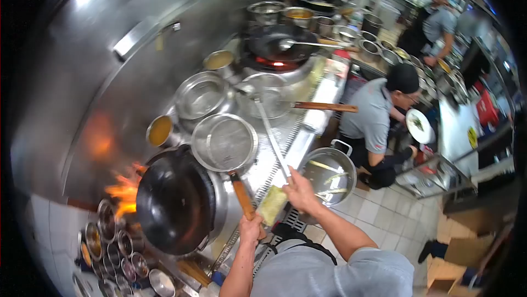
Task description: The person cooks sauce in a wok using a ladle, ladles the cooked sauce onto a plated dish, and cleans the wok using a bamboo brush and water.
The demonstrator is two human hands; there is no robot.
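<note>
My left hand (pixel 251 229) is closed round the wooden handle of a round mesh strainer (pixel 224 142), which is level over the stove top. In my right hand (pixel 299 188) is the long metal handle of a ladle (pixel 268 127); its blurred head is near a second strainer (pixel 269 96) with a wooden handle. Left of the held strainer, a black wok (pixel 174 202) is tilted on the burner, its inside dark and shiny. Orange flames (pixel 125 190) rise at its far-left edge. A yellow-green cloth (pixel 273 205) lies between my hands on the counter edge.
A steel pot (pixel 330 173) with pale strips inside stands right of the counter. Behind it a co-worker (pixel 369 113) bends over, holding a white plate (pixel 419 126). Seasoning tins (pixel 112 253) crowd the lower left. Another wok (pixel 277 43) sits over a glowing burner farther back.
</note>
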